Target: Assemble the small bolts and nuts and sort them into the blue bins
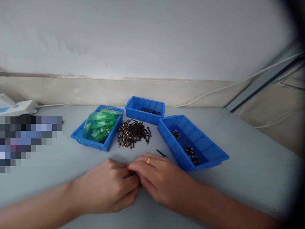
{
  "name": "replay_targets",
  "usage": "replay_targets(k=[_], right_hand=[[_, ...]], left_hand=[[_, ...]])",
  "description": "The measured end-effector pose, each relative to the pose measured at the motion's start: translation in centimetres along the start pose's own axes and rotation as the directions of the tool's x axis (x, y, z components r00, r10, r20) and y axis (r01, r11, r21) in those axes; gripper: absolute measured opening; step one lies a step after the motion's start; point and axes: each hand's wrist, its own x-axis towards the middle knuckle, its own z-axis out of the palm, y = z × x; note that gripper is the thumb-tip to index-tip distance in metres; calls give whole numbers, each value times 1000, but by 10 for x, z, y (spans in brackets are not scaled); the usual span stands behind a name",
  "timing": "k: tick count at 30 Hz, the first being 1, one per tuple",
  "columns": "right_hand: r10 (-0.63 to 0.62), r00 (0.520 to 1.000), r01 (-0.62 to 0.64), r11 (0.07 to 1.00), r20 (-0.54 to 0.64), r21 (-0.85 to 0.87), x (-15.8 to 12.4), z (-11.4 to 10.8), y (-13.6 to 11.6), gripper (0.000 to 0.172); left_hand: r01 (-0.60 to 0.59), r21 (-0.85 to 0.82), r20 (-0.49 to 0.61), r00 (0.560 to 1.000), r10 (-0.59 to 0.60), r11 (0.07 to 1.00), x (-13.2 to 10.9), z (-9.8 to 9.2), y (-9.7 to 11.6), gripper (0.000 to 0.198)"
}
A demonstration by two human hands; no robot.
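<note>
My left hand [116,186] and my right hand [162,179], which wears a gold ring [149,160], meet at the front middle of the table. Both are closed, fingertips against each other. A bit of something small and dark [132,172] peeks out between them, too covered to name. Just beyond my right hand lies a single black screw [161,153]. Farther off is a loose pile of screws [133,132], some black and some brassy.
Left of the pile, a blue bin [89,144] holds green plastic packets [101,124]. Behind it, another blue bin [145,103] contains dark screws. At right, a long blue bin [207,144] holds small metal pieces [191,154]. A white cable [202,95] runs along the wall.
</note>
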Motion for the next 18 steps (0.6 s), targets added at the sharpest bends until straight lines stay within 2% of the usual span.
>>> replay_targets(k=[7, 18], right_hand=[[17, 1000, -17, 1000, 18, -13, -1, 0, 0, 19], [34, 998, -33, 999, 47, -22, 0, -1, 0, 18]], left_hand=[[17, -11, 1, 1000, -17, 1000, 0, 0, 1, 22], [9, -1, 18, 1000, -9, 1000, 0, -1, 0, 26]])
